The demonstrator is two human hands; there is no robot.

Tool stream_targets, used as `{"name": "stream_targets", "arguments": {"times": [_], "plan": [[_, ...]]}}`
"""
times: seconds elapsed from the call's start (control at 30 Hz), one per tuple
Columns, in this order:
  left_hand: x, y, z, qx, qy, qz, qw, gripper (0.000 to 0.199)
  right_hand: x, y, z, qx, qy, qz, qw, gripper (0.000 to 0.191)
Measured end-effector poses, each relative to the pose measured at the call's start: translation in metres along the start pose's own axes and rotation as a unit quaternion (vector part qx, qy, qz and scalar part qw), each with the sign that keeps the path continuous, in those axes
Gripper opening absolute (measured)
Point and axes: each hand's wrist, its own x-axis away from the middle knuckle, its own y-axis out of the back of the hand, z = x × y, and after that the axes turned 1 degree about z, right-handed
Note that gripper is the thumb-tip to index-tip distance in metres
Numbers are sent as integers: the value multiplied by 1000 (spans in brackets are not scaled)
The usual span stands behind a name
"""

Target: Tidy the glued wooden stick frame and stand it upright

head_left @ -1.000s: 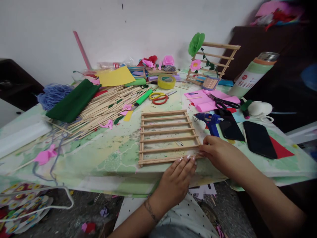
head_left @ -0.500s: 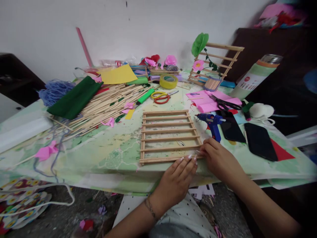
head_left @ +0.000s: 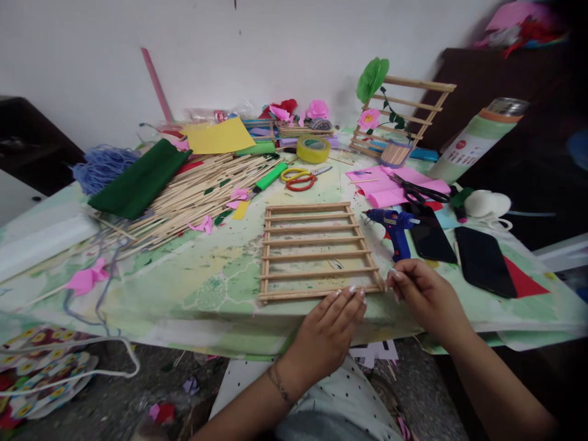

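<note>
A ladder-like frame of wooden sticks [head_left: 316, 241] lies flat near the table's front edge. My left hand [head_left: 329, 327] rests with fingers stretched over its front bar, toward the right. Just right of the frame's front corner, my right hand [head_left: 425, 294] is closed in a pinch, apart from the frame; whatever is between its fingertips is too small to make out. Beyond that hand a blue glue gun [head_left: 395, 229] lies on the table.
Two dark phones [head_left: 484, 262] [head_left: 432, 236], black scissors [head_left: 416, 188] and a tilted bottle [head_left: 478, 142] are on the right. Loose sticks [head_left: 202, 193], green cloth [head_left: 135, 177] and blue yarn [head_left: 105, 171] cover the left. Behind stand red-yellow scissors [head_left: 298, 179], tape [head_left: 313, 149] and a flowered rack [head_left: 418, 101].
My right hand has moved right, off the frame's front right corner, which now shows. My left hand has stayed on the front bar.
</note>
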Motion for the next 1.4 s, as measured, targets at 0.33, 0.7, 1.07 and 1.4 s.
{"name": "stream_targets", "arguments": {"times": [0.33,0.7,1.07,1.4], "plan": [[0,0,0,-10,0,-11,1000,50,-1,-12,4,149,231,-32,961,14],[0,-1,-1,-7,2,-22,1000,51,-24,-12,19,327,300,114,889,17],[0,-2,0,-8,-2,-20,1000,52,-21,-13,18,199,271,71,939,18],[1,-4,-1,-5,1,-27,1000,53,-2,-15,16,-41,192,58,979,11]]}}
